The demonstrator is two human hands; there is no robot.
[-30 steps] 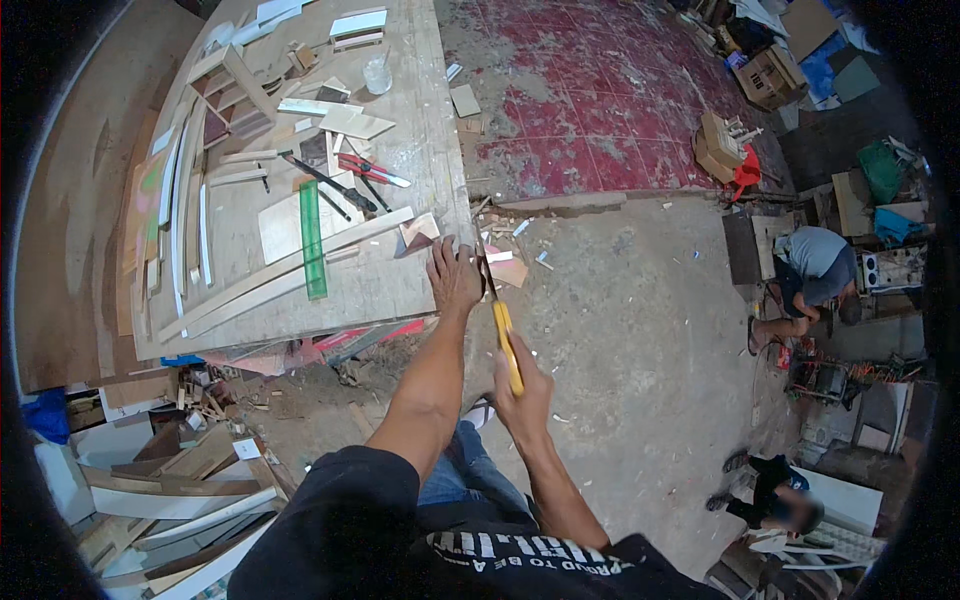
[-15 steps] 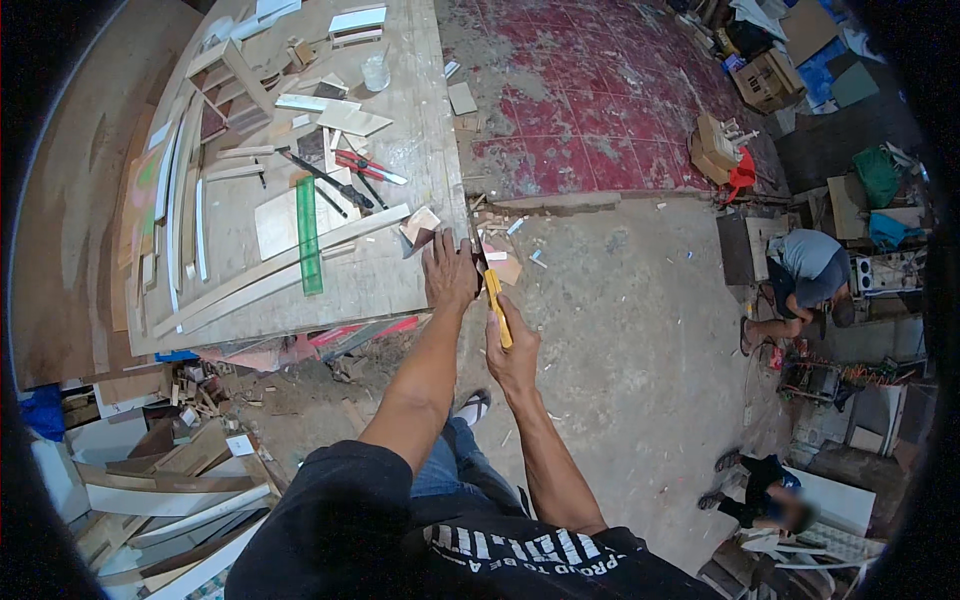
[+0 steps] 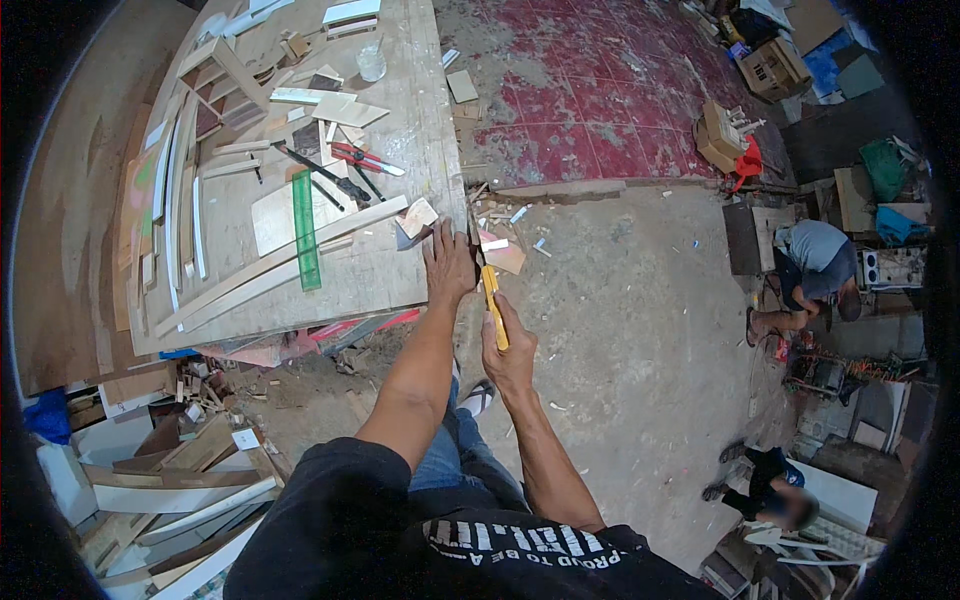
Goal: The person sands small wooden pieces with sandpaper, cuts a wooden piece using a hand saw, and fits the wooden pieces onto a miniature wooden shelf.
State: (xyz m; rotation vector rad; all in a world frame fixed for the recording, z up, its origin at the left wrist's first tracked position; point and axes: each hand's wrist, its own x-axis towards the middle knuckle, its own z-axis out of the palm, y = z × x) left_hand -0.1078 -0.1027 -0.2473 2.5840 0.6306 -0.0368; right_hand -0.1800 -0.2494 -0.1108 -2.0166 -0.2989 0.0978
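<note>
My left hand [image 3: 449, 268] lies on the near right corner of the wooden worktable [image 3: 385, 275], fingers stretched forward and pressing down. A small dark piece partly shows beside its thumb; most of it is hidden. Just right of that, my right hand [image 3: 510, 352] is closed around the yellow handle of a hand saw [image 3: 492, 285]. The thin blade points away from me along the table edge and is seen nearly edge-on. Ahead of my left fingertips lie a pale wood offcut [image 3: 418, 216] and a dark brown scrap [image 3: 406, 240].
A green ruler [image 3: 305, 230], red-handled pliers-like tool [image 3: 365, 158], long wood strips [image 3: 270, 268] and a clear jar [image 3: 371, 65] lie on the table. Wood scraps [image 3: 185, 490] pile up at lower left. Two people [image 3: 815, 255] work low at right. Offcuts litter the floor [image 3: 620, 320].
My right hand and the saw have shifted slightly left and toward me. My left hand stays pressed at the table corner. The whole view has moved a little.
</note>
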